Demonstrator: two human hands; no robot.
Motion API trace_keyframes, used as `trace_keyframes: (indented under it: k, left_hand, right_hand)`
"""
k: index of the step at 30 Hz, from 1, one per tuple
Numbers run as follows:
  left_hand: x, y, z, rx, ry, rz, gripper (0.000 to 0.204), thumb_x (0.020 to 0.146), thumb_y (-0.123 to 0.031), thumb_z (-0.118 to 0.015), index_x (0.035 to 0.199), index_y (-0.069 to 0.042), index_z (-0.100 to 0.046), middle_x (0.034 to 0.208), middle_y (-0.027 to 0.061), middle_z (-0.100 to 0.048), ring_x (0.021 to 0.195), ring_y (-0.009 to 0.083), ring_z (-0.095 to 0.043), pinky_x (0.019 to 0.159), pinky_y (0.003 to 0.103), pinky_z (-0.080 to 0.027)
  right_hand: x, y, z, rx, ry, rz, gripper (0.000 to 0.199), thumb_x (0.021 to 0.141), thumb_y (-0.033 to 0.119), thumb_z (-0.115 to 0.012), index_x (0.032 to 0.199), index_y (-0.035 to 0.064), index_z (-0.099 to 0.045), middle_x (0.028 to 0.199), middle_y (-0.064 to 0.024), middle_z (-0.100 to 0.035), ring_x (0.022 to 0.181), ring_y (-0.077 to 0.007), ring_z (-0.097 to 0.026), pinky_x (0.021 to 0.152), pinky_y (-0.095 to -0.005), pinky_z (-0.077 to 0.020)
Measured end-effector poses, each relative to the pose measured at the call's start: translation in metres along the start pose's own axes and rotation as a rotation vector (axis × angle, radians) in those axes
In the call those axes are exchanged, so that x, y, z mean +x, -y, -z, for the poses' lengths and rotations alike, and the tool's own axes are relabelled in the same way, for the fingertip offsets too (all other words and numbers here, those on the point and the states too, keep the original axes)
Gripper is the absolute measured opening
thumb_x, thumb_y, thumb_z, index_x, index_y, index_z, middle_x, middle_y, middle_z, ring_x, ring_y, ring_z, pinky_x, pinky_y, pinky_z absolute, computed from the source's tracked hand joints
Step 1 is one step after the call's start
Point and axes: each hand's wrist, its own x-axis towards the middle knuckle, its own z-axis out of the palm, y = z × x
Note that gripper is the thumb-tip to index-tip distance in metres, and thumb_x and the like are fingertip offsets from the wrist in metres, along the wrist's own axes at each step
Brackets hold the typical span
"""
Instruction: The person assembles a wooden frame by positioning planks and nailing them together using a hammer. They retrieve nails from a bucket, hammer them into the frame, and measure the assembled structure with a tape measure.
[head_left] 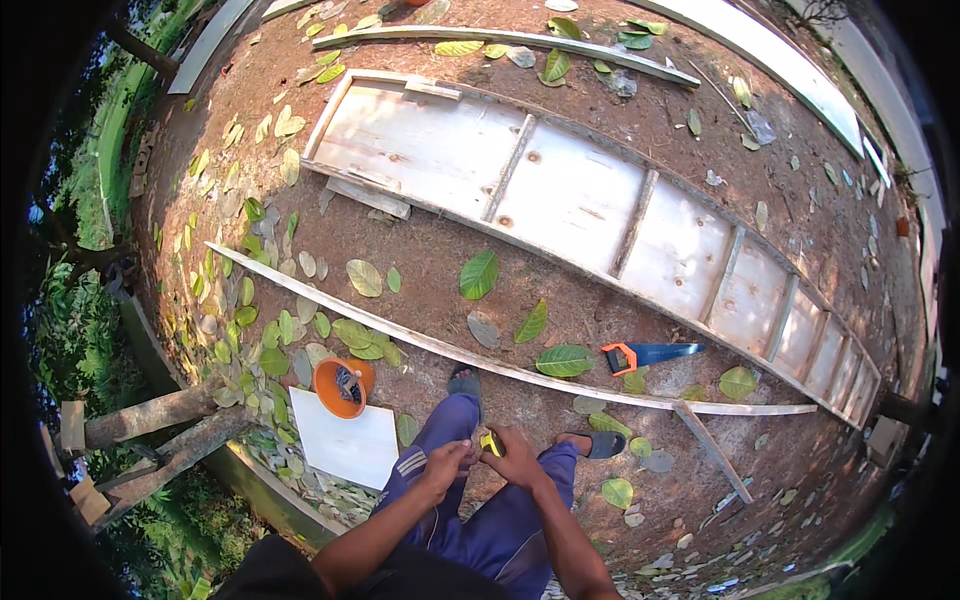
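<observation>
In front of my legs, my right hand (514, 457) is wrapped round a small yellow and black tape measure (491, 444). Close beside it on the left, my left hand (447, 468) is closed in a pinch; what its fingers hold, if anything, is too small to make out. A long narrow wooden strip (480, 361) lies on the ground just beyond my feet. Past that strip, to the right, rests a handsaw (662, 353) with a blue blade and an orange handle. Farther off lies a long wooden frame with crosspieces (572, 205) over pale panels.
An orange bucket (364, 375) with dark contents stands on a white board (345, 445) to my left. A short wood strip (716, 457) lies at right. Another batten (500, 38) and a long white board (760, 50) lie far off. Leaves litter the soil; logs (180, 455) jut in at left.
</observation>
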Motion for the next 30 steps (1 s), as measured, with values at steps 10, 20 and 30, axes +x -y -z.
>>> trace_keyframes:
  k: [10, 20, 30]
  left_hand:
    - [0.016, -0.081, 0.111, -0.473, 0.137, -0.002, 0.025, 0.097, -0.015, -0.067, 0.12, -0.007, -0.06, 0.108, 0.0045, -0.065, 0.097, 0.0159, -0.065, 0.085, 0.035, -0.056]
    - [0.054, -0.189, 0.151, -0.56, 0.119, -0.105, 0.022, 0.094, -0.009, -0.071, 0.096, -0.011, -0.05, 0.099, 0.0034, -0.062, 0.094, 0.0168, -0.066, 0.085, 0.037, -0.057]
    - [0.093, -0.403, 0.35, -0.355, -0.431, -0.238, 0.019, 0.097, -0.011, -0.067, 0.102, -0.008, -0.05, 0.088, 0.0061, -0.064, 0.076, 0.0169, -0.068, 0.07, 0.033, -0.06]
  right_hand:
    - [0.106, 0.137, -0.057, -0.393, 0.239, 0.15, 0.057, 0.081, 0.036, -0.068, 0.13, 0.0109, -0.053, 0.115, -0.0207, -0.06, 0.105, -0.0434, -0.062, 0.086, -0.0514, -0.0524]
    - [0.223, 0.216, -0.035, -0.318, 0.398, 0.244, 0.036, 0.091, 0.035, -0.062, 0.12, 0.0135, -0.06, 0.103, -0.019, -0.062, 0.099, -0.0418, -0.064, 0.086, -0.0496, -0.0508]
    - [0.339, 0.142, 0.026, -0.483, 0.385, 0.025, 0.031, 0.098, 0.033, -0.055, 0.12, 0.014, -0.064, 0.104, -0.0234, -0.063, 0.098, -0.0428, -0.065, 0.087, -0.0517, -0.0522]
